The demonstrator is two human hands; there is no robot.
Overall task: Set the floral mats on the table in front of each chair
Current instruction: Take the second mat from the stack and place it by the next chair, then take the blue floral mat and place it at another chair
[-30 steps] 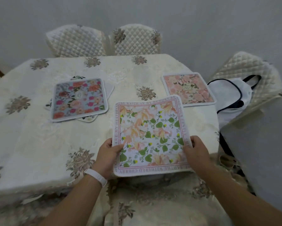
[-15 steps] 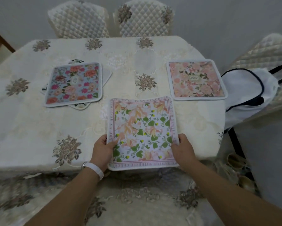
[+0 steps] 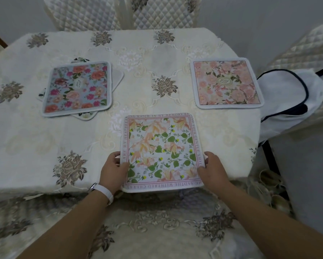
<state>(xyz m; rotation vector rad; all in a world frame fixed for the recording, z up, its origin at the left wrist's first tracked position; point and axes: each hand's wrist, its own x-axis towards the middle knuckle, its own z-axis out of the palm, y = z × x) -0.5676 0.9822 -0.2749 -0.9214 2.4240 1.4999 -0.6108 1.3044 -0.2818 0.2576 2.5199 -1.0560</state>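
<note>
Peach-and-green print w/ a lettered border: that's the leaf mat (image 3: 161,152) both hands have hold of. The left hand (image 3: 113,171), white wristband (image 3: 104,191) on its wrist, pinches the mat's L edge, thumb on top, fingers tucked at the rim. The right hand (image 3: 213,172) does the same on the R edge. The mat lies on the bench (image 3: 147,53) at the near side, its near edge about level w/ the bench's rim. Can't tell if that edge is fully down or held a touch up.

Further out, the pink mat (image 3: 227,83) lies flat at the bench's R side, in front of the right chair (image 3: 306,49), which has a white bag (image 3: 287,98) w/ dark trim draped over it. On the L, the blue mat (image 3: 76,88) tops a small stack; corners of at least one more mat poke out beneath, turned at an angle. The far-left chair (image 3: 82,14) and far-right chair (image 3: 164,12) have no mat in front of them.

Step in hand: prob. the tail end of placing the near-side mat, i.e. squaring it to the rim. Next move calls for letting go w/ both hands, then reaching to the stack and lifting one mat clean off w/o dragging the others, to serve the far places.
</note>
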